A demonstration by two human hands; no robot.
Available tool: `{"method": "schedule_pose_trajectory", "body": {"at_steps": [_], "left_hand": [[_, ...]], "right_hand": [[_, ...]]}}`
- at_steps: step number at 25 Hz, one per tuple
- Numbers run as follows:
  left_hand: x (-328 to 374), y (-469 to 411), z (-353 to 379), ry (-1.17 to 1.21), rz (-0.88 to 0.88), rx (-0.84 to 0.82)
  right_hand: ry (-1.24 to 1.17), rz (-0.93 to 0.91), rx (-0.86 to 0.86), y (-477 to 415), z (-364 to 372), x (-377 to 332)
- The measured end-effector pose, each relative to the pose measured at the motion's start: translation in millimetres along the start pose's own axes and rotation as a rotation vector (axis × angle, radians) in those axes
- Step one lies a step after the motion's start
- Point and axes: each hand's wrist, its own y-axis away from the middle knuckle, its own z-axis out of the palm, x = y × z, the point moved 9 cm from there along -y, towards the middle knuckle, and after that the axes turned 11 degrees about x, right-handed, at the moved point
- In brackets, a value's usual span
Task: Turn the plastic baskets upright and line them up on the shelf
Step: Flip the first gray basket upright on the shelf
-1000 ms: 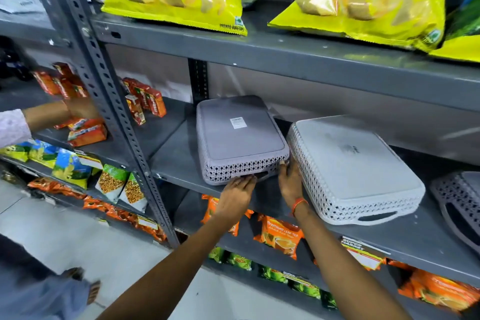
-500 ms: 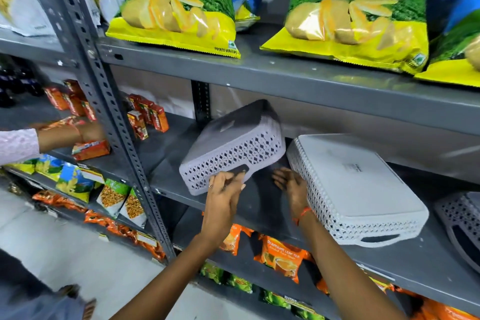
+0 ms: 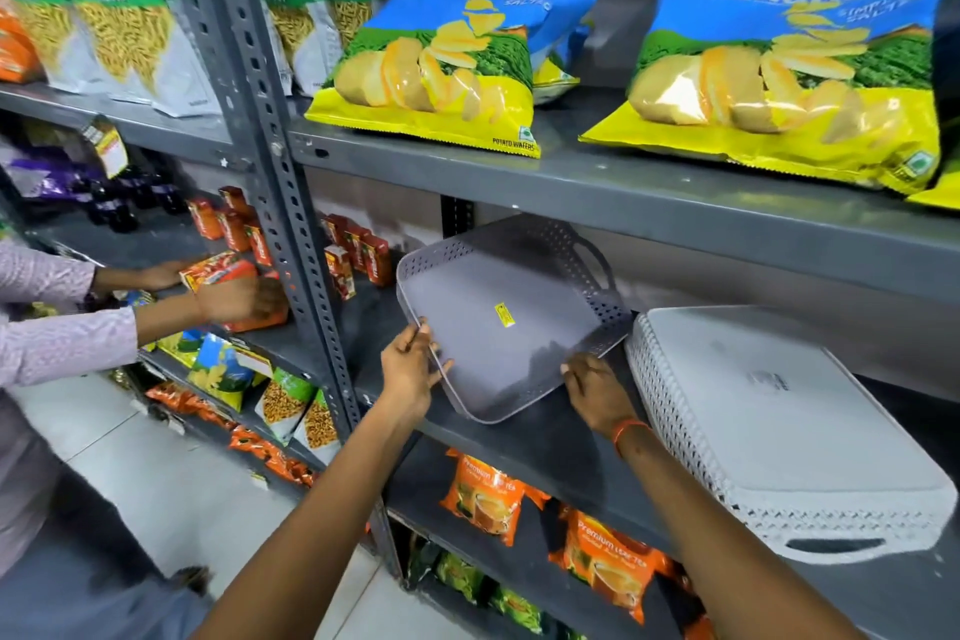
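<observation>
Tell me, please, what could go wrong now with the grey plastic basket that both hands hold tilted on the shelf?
1. The grey perforated plastic basket is tilted, open side toward the camera, its lower rim near the grey metal shelf's front edge; it could slip off.
2. The left hand and right hand grip only the rim, so the hold may be weak.
3. The overturned white plastic basket lies close; lowering may bump it.

"Where is the grey basket [image 3: 498,327]?"

"On the left of the shelf [image 3: 545,442]. It is tipped up, near edge down, and its open side faces us. A little yellow sticker sits inside."

"And the white basket [image 3: 769,431]?"

"Just to its right, flat and upside down, handle hole near us."
</observation>
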Motion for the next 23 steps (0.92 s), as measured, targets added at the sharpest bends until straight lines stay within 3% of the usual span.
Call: {"method": "schedule_pose_trajectory", "body": {"at_steps": [5, 8, 12, 15, 18, 23], "left_hand": [[-1.9, -58.8, -11.6, -0.191, 0.128, 0.092], [5.1, -69.6, -14.9, -0.586, 0.298, 0.195], [-10.9, -49.1, 8.1, -1.165, 0.443, 0.000], [-41.2, 2.4, 43.3, -1.580, 0.775, -0.208], [-61.7, 39.3, 64.2, -1.699, 0.960, -0.402], [-23.5, 23.5, 21.9, -1.668, 1.027, -0.276]], "right_hand": [[0.201, -0.219, 0.053, 0.7, 8.3, -8.4], [0.249, -0.224, 0.014, -7.2, 12.2, -16.6], [0.303, -0.226, -0.021, -9.8, 17.0, -20.4], [0.316, -0.280, -0.035, -18.2, 16.1, -18.7], [0.324, -0.269, -0.006, -32.2, 2.8, -5.5], [0.318, -0.431, 0.144, -22.5, -14.4, -15.0]]}}
